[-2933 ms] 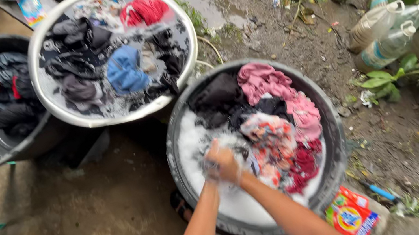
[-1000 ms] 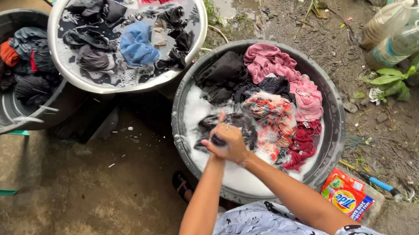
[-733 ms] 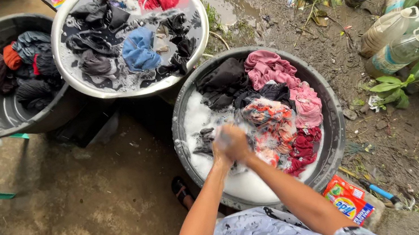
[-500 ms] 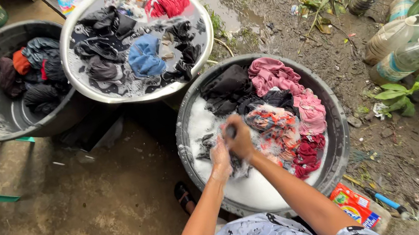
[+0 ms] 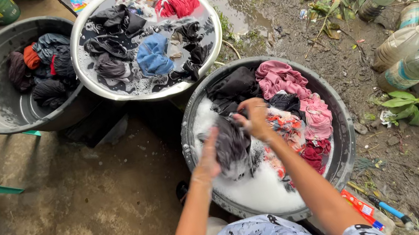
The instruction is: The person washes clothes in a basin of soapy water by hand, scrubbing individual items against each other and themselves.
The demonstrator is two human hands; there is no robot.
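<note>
Fingers of my right hand point(image 5: 257, 120) and left hand point(image 5: 209, 160) clutch a sodden dark garment point(image 5: 230, 145) (heavy, slippery, limp) over the near basin point(image 5: 342, 151); bunched folds grip best.

Garment point(image 5: 230, 145) in basin point(image 5: 342, 128) — between hands

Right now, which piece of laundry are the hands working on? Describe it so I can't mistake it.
Find the round grey soapy basin nearest the person, the one with white suds. Over its left half, the left hand and right hand hold up a dark grey wet garment. Unlike the pink, red and patterned clothes beside it, it is lifted clear of the suds.
</note>
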